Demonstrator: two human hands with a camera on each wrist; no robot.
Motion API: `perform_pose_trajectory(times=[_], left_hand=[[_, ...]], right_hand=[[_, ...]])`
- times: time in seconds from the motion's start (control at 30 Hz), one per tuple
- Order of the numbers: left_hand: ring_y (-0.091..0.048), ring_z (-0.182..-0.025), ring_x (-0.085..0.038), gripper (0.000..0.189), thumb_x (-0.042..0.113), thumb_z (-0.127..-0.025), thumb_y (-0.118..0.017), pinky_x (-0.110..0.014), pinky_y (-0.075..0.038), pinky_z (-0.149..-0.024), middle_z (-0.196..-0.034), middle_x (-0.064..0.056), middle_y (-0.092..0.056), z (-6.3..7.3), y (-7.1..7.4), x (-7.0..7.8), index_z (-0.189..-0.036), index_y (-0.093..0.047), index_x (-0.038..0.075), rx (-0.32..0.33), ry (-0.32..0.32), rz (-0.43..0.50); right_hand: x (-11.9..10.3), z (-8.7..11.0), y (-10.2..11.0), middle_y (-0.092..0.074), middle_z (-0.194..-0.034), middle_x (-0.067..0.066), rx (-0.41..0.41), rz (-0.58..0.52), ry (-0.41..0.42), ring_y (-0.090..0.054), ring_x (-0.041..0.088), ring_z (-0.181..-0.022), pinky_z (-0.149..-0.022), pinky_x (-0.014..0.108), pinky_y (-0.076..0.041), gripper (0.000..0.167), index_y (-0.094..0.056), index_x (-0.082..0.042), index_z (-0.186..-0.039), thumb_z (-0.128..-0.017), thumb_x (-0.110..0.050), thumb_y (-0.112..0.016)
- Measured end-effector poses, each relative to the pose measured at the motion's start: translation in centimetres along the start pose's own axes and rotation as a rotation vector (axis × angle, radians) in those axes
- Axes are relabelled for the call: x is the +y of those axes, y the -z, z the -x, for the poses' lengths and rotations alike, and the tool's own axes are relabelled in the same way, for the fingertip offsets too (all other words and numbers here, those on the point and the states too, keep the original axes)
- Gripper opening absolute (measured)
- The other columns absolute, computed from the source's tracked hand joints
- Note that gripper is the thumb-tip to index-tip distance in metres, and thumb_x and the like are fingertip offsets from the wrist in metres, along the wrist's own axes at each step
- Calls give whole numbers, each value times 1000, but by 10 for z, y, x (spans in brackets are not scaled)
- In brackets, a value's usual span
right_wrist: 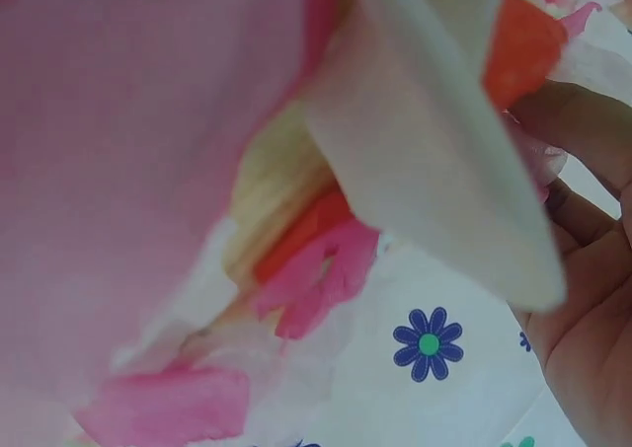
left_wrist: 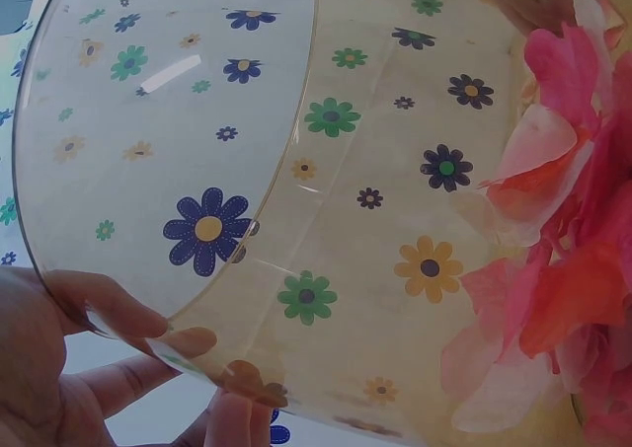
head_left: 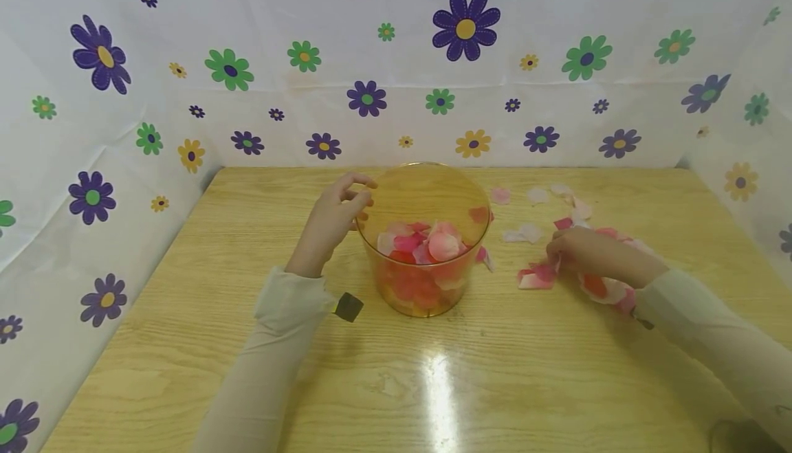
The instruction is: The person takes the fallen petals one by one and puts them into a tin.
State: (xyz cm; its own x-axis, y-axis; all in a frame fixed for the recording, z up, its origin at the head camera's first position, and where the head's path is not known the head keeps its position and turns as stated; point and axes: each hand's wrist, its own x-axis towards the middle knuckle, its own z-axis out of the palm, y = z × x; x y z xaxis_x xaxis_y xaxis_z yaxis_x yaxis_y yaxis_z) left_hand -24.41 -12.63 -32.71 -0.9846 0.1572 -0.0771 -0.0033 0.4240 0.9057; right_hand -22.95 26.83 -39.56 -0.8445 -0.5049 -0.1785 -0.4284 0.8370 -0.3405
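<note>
A see-through amber plastic bucket (head_left: 427, 288) stands upright on the table, partly filled with pink, red and white artificial flower petals (head_left: 442, 241). At its left side my left hand (head_left: 331, 223) holds the rim; in the left wrist view the thumb and fingers (left_wrist: 114, 304) lie on either side of the clear wall. To the right of the bucket, my right hand (head_left: 588, 253) reaches down into a loose pile of petals (head_left: 609, 291) and pinches some of them. Large blurred petals (right_wrist: 434, 151) cover much of the right wrist view, hiding part of that grip.
Scattered petals (head_left: 522, 233) lie on the wooden table (head_left: 383, 384) between bucket and pile, with more toward the back. A flower-printed white cloth (head_left: 396, 61) walls in the back and sides. Small dark tags (head_left: 348, 307) hang at both sleeve cuffs.
</note>
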Motion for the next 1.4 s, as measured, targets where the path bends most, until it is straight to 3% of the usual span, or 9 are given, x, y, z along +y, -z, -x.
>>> perform_pose_trajectory(times=[0.2,0.3,0.57,0.73,0.9,1.07,1.23,1.4], left_hand=[[-54,-90,-26,30,23,-97,-43,-35,-49,-81,-115,-16,-57,1,0,-1,-125,-51,15,3,-5,-8],[-53,-90,-26,30,23,-96,-43,-34,-48,-81,-114,-16,-57,1,0,-1,-125,-51,15,3,-4,-5],[-54,-90,-27,30,22,-96,-44,-33,-48,-80,-114,-17,-56,0,0,-2,-124,-51,15,0,1,16],[-54,-93,-31,30,22,-96,-44,-31,-48,-78,-115,-18,-56,0,-1,-1,-124,-51,14,-7,2,31],[-54,-92,-30,30,22,-96,-44,-30,-47,-77,-113,-16,-56,1,0,0,-124,-52,15,-3,1,28],[-54,-90,-29,30,22,-95,-45,-28,-47,-73,-111,-16,-56,0,0,0,-123,-52,14,6,-3,31],[-54,-87,-27,30,21,-95,-45,-28,-47,-73,-112,-17,-56,0,0,0,-123,-53,13,12,-2,38],[-53,-85,-22,29,22,-95,-45,-28,-48,-73,-110,-15,-57,0,0,0,-122,-53,14,11,-2,36]], right_hand=[[1,0,10,-67,-82,-3,73,137,113,-60,18,-80,-83,42,-50,17,-69,-13,-82,-78,3,-67],[-1,0,19,-66,-78,-3,123,143,165,-61,17,-77,-80,41,-52,21,-68,-13,-77,-75,7,-67],[-15,-4,48,-67,-82,-1,119,96,109,-58,9,-69,-67,27,-54,15,-71,-11,-83,-77,3,-70],[-25,-11,68,-67,-81,1,202,136,168,-59,11,-69,-64,24,-52,16,-71,-11,-81,-76,4,-71],[-58,-22,102,-68,-81,3,312,163,254,-61,14,-70,-62,24,-53,15,-70,-8,-79,-75,7,-70],[-104,-34,129,-67,-83,3,339,166,347,-60,12,-70,-64,21,-53,15,-70,-7,-83,-77,7,-69],[-138,-54,129,-67,-85,5,309,141,452,-58,13,-71,-65,25,-54,12,-70,-5,-85,-80,5,-67],[-154,-70,114,-67,-89,7,214,103,482,-59,13,-70,-68,28,-55,10,-69,-5,-89,-80,0,-69]])
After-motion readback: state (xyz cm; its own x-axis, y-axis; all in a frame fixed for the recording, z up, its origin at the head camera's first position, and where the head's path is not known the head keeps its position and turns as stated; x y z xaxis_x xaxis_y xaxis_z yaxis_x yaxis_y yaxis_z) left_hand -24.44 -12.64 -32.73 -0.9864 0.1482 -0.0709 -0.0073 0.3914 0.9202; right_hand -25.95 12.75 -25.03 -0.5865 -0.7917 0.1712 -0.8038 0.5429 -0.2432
